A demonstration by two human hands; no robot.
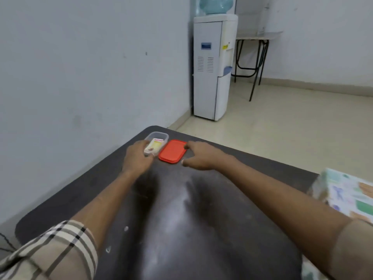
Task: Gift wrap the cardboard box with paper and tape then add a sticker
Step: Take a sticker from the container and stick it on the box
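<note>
A small clear plastic container [161,136] sits at the far corner of the dark table [201,219]. My left hand [137,158] pinches a pale sticker sheet [154,147] at the container's near end. An orange lid [172,151] lies flat just right of the container. My right hand [199,155] spreads over the lid's right edge, forefinger at its far corner and thumb by its near corner. A box wrapped in patterned paper [347,197] stands at the table's right edge, partly cut off by the frame.
A white water dispenser [212,67] stands against the wall beyond the table. A folding table [256,38] stands behind it on the pale floor. The wall runs close along the table's left side.
</note>
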